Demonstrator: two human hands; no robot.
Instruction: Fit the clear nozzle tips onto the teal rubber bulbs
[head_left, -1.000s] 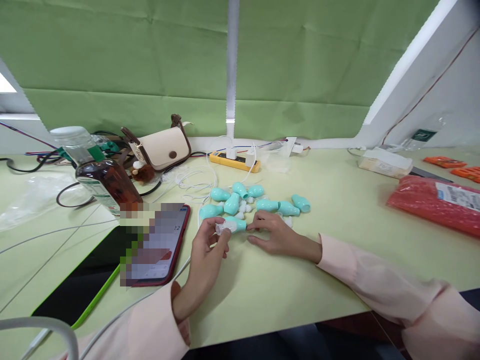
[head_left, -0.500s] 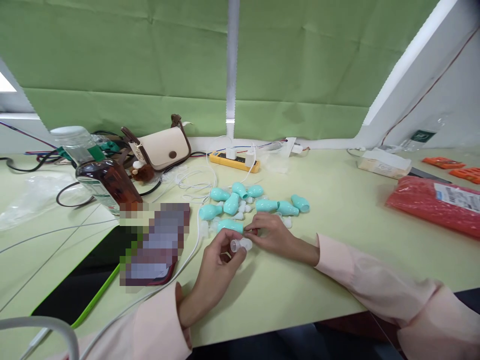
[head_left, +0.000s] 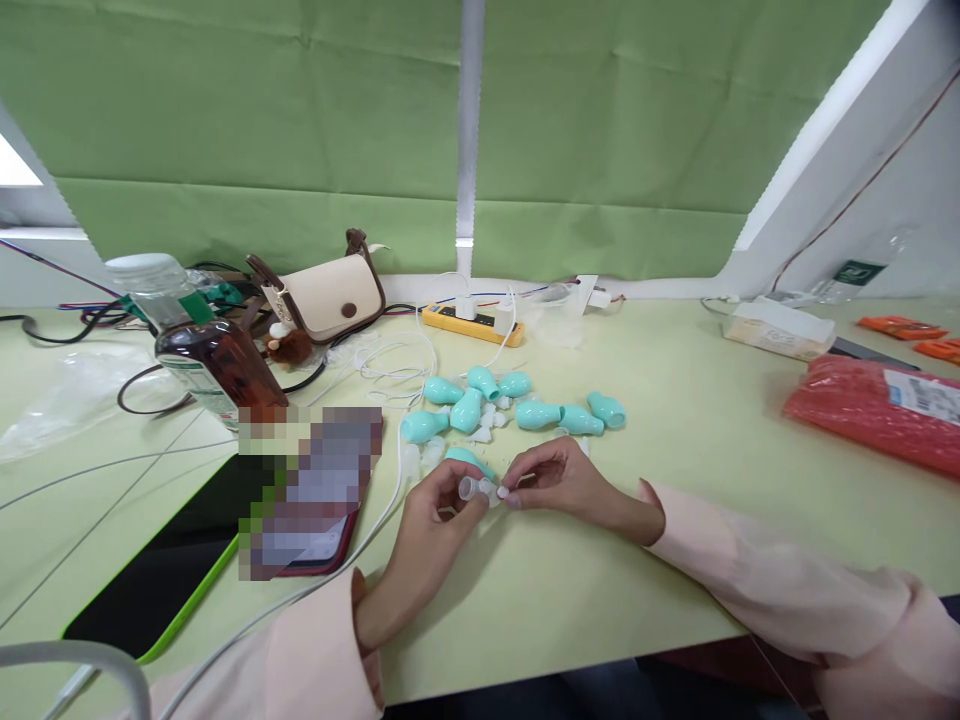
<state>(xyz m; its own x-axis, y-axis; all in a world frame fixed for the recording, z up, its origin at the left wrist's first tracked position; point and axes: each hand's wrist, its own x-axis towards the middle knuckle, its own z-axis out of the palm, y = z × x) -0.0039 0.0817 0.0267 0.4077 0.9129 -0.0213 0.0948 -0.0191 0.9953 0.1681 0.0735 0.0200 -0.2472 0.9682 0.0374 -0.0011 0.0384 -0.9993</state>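
Between thumb and fingers, my left hand (head_left: 433,530) holds a small clear plastic tube (head_left: 470,488) near the middle of the table. My right hand (head_left: 559,482) pinches a tiny white piece (head_left: 502,492) right beside the tube's right end; whether they touch is hard to tell. Just behind my left hand's fingertips lies a turquoise shell (head_left: 466,459), partly covered. Further back are several more glossy turquoise shells (head_left: 465,410), with small white pieces (head_left: 491,416) among them. Translucent caps (head_left: 433,453) rest left of the nearest shell.
At the left are a green-edged phone (head_left: 172,555), a second phone (head_left: 322,490) and a brown bottle (head_left: 217,370). A cream bag (head_left: 330,298) and a yellow power strip (head_left: 472,325) stand behind. A red package (head_left: 862,405) lies right. White cables cross the left side.
My right hand has moved slightly nearer, to the tube's end, and a white piece now shows in its fingertips. My left hand still holds the tube. The view has shifted slightly.
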